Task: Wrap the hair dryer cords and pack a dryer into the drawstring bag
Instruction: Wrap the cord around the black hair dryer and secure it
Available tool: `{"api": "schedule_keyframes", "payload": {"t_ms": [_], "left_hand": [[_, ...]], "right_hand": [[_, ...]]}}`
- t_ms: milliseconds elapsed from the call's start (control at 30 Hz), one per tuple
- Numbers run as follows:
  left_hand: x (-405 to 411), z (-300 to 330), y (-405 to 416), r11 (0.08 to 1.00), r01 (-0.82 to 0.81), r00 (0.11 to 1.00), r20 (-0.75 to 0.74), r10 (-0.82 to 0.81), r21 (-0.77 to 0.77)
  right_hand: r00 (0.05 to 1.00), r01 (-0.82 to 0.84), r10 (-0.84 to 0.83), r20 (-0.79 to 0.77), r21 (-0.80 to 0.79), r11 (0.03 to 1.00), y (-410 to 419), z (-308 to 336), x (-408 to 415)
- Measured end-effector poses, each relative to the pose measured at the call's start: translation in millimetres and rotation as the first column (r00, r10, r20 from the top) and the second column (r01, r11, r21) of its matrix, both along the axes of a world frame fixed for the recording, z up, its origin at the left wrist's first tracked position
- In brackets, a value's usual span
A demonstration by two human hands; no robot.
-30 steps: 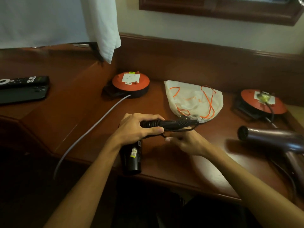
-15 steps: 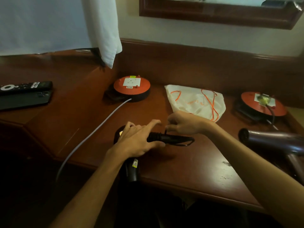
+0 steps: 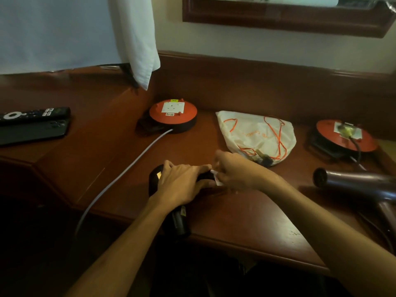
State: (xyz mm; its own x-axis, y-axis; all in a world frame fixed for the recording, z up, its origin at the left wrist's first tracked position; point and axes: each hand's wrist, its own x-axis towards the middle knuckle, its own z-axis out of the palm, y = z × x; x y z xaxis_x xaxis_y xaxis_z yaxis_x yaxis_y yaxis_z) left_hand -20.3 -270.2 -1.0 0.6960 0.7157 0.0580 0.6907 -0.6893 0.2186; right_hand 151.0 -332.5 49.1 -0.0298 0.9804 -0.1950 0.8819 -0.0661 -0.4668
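A black hair dryer (image 3: 156, 182) lies at the desk's front edge, its barrel (image 3: 180, 224) sticking out over the edge. My left hand (image 3: 182, 186) grips it over the handle and hides most of it. My right hand (image 3: 234, 172) is against the left one, fingers curled, pinching the dryer's cord at a small white tag (image 3: 216, 179). The cord's plug (image 3: 264, 160) lies just behind my right hand by the mouth of the white drawstring bag (image 3: 255, 133), which lies flat with orange strings. A second, dark purple hair dryer (image 3: 353, 182) lies at the right.
Two orange cable reels sit at the back: one (image 3: 172, 113) left of the bag with a grey cable (image 3: 128, 172) running off the front edge, one (image 3: 345, 136) at the right. A remote (image 3: 32, 113) and phone (image 3: 32, 131) lie far left. White cloth (image 3: 137, 39) hangs above.
My right hand went from under the handle up over it, then came down against my left hand. The handle that showed between the hands is now covered.
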Motion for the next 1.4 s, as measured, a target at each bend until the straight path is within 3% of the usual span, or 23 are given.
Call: {"api": "schedule_keyframes", "payload": {"t_ms": [167, 367, 500, 700, 867, 967, 1067, 1133, 1200, 1233, 1333, 1400], "left_hand": [[-3.0, -2.0, 7.4, 0.998, -0.02, 0.993, 0.116, 0.025, -0.052], [-7.9, 2.9, 11.1, 0.976, -0.171, 0.948, 0.247, 0.2, -0.135], [-11.0, 5.3, 11.0, 0.97, -0.169, 0.941, 0.264, 0.212, -0.174], [-7.4, 7.6, -0.9, 0.97, -0.197, 0.921, 0.312, 0.232, -0.141], [-6.9, 9.2, -8.7, 0.962, -0.22, 0.882, 0.389, 0.266, -0.16], [-6.8, 10.2, -11.9, 0.959, -0.216, 0.86, 0.429, 0.276, -0.184], [-8.0, 9.6, -10.7, 0.956, -0.227, 0.844, 0.452, 0.288, -0.186], [-9.1, 8.4, -10.6, 0.961, -0.217, 0.847, 0.457, 0.272, -0.17], [-10.0, 7.1, -12.3, 0.967, -0.2, 0.85, 0.463, 0.25, -0.156], [-9.8, 6.5, -13.1, 0.969, -0.19, 0.849, 0.469, 0.242, -0.155], [-7.0, 8.2, -16.5, 0.971, -0.187, 0.867, 0.44, 0.233, -0.146], [-5.0, 8.3, -17.5, 0.972, -0.182, 0.886, 0.405, 0.228, -0.148]], "right_hand": [[0.992, 0.068, -0.079, 0.099, 0.11, 0.992, -8.7, 0.8, 0.8], [0.967, 0.202, -0.134, -0.219, 0.327, 0.923, -27.1, -38.0, -17.6], [0.921, 0.294, -0.166, -0.352, 0.35, 0.889, -33.9, -54.9, -26.0], [0.899, 0.328, -0.196, -0.392, 0.306, 0.894, -37.8, -54.4, -16.5], [0.919, 0.353, -0.24, -0.314, 0.377, 0.857, -40.6, -59.1, -8.6], [0.955, 0.259, -0.164, -0.246, 0.43, 0.865, -44.1, -57.4, 1.8], [0.879, 0.379, -0.194, -0.435, 0.392, 0.838, -62.8, -50.7, 26.2], [0.861, 0.445, -0.319, -0.396, 0.284, 0.849, -75.0, -51.3, 41.2], [0.872, 0.383, -0.344, -0.349, 0.046, 0.923, -80.5, -56.0, 45.5], [0.845, 0.34, -0.33, -0.42, -0.054, 0.939, -81.1, -59.8, 44.3], [0.685, 0.261, -0.29, -0.668, -0.146, 0.954, -82.9, -61.8, 36.1], [0.63, 0.178, -0.245, -0.737, -0.171, 0.969, -80.9, -60.5, 27.9]]}}
